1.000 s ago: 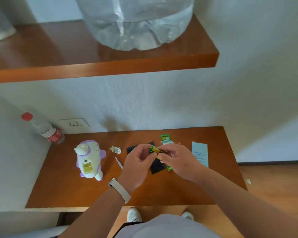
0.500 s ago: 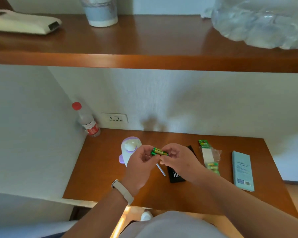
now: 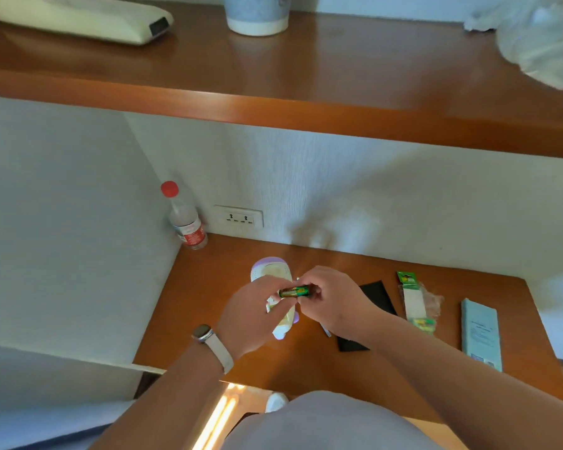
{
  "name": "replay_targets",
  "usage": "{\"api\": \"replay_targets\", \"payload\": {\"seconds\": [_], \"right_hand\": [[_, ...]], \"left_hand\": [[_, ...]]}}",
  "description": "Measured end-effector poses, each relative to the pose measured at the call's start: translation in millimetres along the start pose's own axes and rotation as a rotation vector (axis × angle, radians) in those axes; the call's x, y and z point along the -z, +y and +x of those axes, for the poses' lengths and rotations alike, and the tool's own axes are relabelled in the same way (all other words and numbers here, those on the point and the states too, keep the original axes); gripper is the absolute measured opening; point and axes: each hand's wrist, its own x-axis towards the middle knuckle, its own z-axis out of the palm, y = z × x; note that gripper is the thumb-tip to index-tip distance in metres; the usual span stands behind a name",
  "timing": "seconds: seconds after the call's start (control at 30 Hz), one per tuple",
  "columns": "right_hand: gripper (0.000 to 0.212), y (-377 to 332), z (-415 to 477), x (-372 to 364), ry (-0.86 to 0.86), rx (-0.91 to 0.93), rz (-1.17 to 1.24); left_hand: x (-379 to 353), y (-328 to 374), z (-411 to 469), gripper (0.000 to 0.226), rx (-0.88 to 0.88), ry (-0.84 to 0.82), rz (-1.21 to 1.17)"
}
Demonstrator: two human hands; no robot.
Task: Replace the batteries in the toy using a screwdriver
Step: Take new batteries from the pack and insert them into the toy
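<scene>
- The person stands at a wooden counter [image 3: 202, 306] set into a corner, with both hands raised just above it.
- Between the hands is a green battery [image 3: 294, 291] with gold print, lying roughly level. I cannot tell whether it is one cell or two pressed together.
- The left hand [image 3: 254, 316] has a narrow grip: thumb and forefinger pinch the battery's left end and the other fingers curl under. A watch [image 3: 213, 344] on a pale strap sits on that wrist.
- The right hand [image 3: 335, 303] also has its grip closed on the battery, fingertips pinching the right end and knuckles turned up.
- The toy [image 3: 272, 271], white with purple trim, lies on the counter directly behind and beneath the hands. The left hand covers its middle, so only its far end and a bit of its near end show.
- Just right of the hands a flat black piece [image 3: 376, 295] lies on the wood, partly under the right forearm.
- Further right is a battery pack [image 3: 415, 300] with a green card top and crinkled clear plastic, and something green shows at its near end.
- Beyond that, near the counter's right edge, lies a pale blue booklet [image 3: 481, 332].
- In the back left corner a clear bottle [image 3: 186, 219] with a red cap stands beside a wall socket [image 3: 239, 217].
- A wooden shelf [image 3: 306, 118] runs overhead. It carries a mug [image 3: 257, 14], a long cream-coloured object [image 3: 78, 17] and some crumpled clear plastic [image 3: 540, 43] at the right end.
</scene>
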Motion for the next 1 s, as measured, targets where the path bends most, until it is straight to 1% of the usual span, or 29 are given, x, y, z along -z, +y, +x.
{"api": "replay_targets", "payload": {"seconds": [0.07, 0.13, 0.23, 0.3, 0.47, 0.53, 0.6, 0.7, 0.87, 1.0], "right_hand": [[0.017, -1, 6, -3, -0.006, -0.003, 0.034], [0.023, -3, 11, -6, -0.002, -0.044, 0.118], [0.026, -6, 17, -12, -0.007, -0.090, 0.249], [0.027, -6, 20, -15, -0.016, -0.116, 0.323], [0.020, -2, 24, -23, -0.025, -0.247, 0.487], [0.017, -1, 26, -25, -0.012, -0.266, 0.511], [0.016, -2, 27, -27, -0.009, -0.263, 0.513], [0.020, -5, 28, -30, -0.033, -0.253, 0.521], [0.024, -5, 27, -32, -0.050, -0.239, 0.526], [0.029, -6, 25, -31, -0.063, -0.199, 0.531]], "left_hand": [[0, -5, 1, 0.020, 0.034, 0.020, 0.000], [0, -10, 3, 0.025, 0.072, 0.026, -0.029], [-1, -16, 3, 0.017, 0.103, 0.064, -0.126], [-3, -17, 2, 0.014, 0.129, 0.085, -0.179], [-7, -25, 3, 0.022, 0.208, 0.088, -0.252], [-8, -26, 3, 0.025, 0.222, 0.073, -0.226], [-8, -27, 2, 0.027, 0.200, 0.075, -0.189], [-7, -29, 2, 0.027, 0.171, 0.084, -0.188], [-5, -30, 1, 0.029, 0.180, 0.093, -0.217], [-5, -28, 0, 0.024, 0.170, 0.089, -0.220]]}}
